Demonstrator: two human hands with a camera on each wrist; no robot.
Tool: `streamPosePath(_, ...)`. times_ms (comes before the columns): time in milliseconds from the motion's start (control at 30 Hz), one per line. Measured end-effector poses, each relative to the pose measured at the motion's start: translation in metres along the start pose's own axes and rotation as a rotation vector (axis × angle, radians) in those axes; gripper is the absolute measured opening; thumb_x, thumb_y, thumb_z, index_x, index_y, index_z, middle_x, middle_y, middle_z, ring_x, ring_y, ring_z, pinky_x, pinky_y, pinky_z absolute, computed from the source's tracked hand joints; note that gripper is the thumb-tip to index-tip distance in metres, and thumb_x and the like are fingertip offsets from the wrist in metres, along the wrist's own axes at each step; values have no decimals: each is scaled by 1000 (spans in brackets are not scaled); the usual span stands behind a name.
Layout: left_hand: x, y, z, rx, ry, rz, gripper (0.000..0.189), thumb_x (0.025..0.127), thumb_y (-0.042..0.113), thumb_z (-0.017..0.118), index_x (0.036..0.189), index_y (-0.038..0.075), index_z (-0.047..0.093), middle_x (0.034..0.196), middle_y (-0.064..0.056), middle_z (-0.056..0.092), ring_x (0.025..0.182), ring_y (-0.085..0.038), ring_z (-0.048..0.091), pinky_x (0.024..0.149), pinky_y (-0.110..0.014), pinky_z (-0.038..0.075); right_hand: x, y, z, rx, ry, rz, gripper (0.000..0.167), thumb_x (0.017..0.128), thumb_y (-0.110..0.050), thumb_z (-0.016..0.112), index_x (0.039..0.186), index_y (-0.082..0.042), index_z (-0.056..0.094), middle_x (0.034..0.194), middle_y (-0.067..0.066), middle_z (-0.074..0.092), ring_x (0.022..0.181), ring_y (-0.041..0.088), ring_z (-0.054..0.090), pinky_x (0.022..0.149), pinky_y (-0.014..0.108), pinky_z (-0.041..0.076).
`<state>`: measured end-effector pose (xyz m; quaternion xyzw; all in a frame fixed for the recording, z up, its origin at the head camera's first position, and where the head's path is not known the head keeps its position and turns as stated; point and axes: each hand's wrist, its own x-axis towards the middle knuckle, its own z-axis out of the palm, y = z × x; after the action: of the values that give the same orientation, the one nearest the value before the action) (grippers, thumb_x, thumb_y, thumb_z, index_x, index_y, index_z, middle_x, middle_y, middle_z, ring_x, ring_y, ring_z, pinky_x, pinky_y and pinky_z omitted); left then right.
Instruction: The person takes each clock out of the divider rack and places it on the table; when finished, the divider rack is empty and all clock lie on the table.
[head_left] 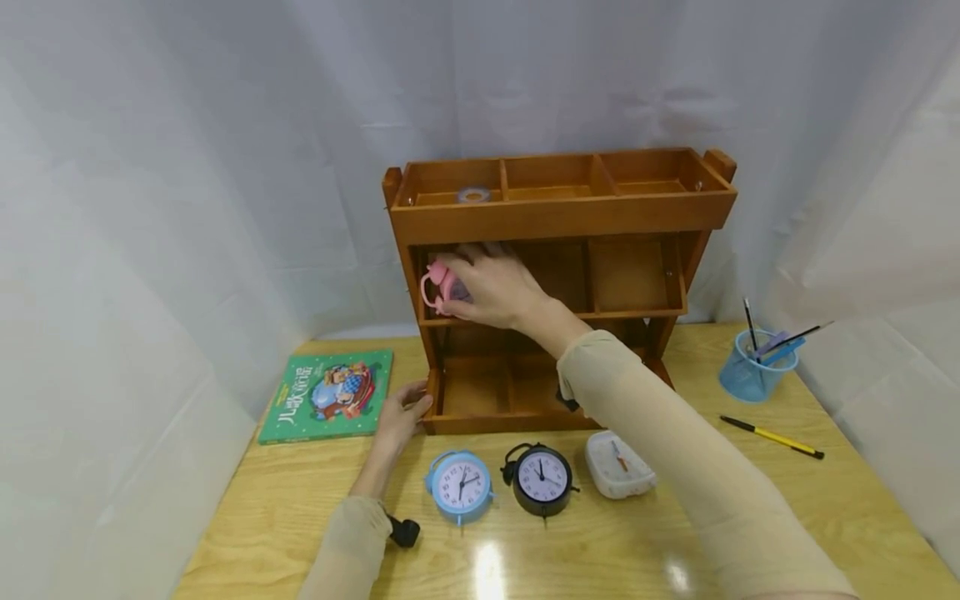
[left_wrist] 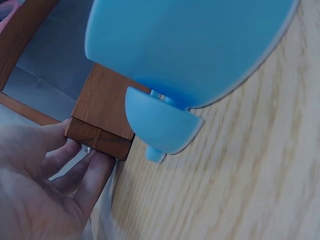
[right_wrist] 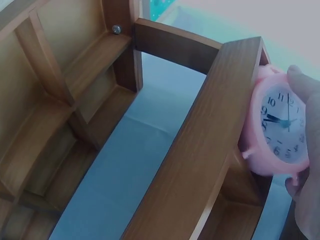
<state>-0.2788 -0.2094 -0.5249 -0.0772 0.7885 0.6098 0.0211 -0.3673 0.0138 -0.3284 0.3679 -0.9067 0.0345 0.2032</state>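
My right hand (head_left: 491,287) grips a pink alarm clock (head_left: 441,273) at the left compartment of the middle tier of a brown wooden shelf (head_left: 562,218). In the right wrist view the white dial of the pink clock faces the camera, beside a wooden board. Down at the shelf's lower left front corner, my left hand (head_left: 401,412) holds the wood; the left wrist view shows thumb and fingers around that corner. A blue alarm clock (head_left: 461,490) stands in front of the shelf, near the left hand, with a black alarm clock (head_left: 542,480) to its right.
A green book (head_left: 327,395) lies left of the shelf. A tape roll (head_left: 473,195) sits in the top tier. Right of the black clock is a small white container (head_left: 617,467). Farther right are a blue pen cup (head_left: 752,379) and a yellow-black pen (head_left: 772,437).
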Motion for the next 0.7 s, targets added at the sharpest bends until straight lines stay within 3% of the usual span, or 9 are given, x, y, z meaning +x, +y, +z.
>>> streamPosePath(100,0,1,1,1,-4,6,44,107,10,60,150,1,56,143,-29,59,122,-34,65,87,-35,62,-1,1,-1,3,-1,-15,71,100,-63,62,159,-27,47,142,9,62,131,31,59,113,52,48)
streamPosePath(300,0,3,2,17,-4,13,44,108,11,60,150,0,55,144,-30,59,123,-36,65,88,-37,63,-4,5,-3,58,-9,-71,62,103,-54,63,159,-34,47,140,15,60,114,31,67,82,45,62)
streamPosePath(367,-1,3,2,18,-2,14,44,108,10,60,150,0,55,144,-30,59,123,-36,65,88,-36,63,-5,6,-4,65,-4,-90,58,103,-51,64,157,-34,51,141,15,59,113,31,67,77,45,62)
streamPosePath(567,0,2,2,11,5,9,43,108,10,60,149,1,56,143,-29,59,122,-35,65,87,-35,63,-7,4,-8,146,1,-107,43,104,-39,65,147,-31,63,144,11,59,122,31,62,93,48,58)
streamPosePath(700,0,1,3,15,2,6,43,107,11,60,149,2,57,142,-28,60,123,-35,65,89,-36,63,-9,-2,-16,193,-63,-61,37,106,-35,63,142,-29,67,143,11,59,129,32,56,104,52,53)
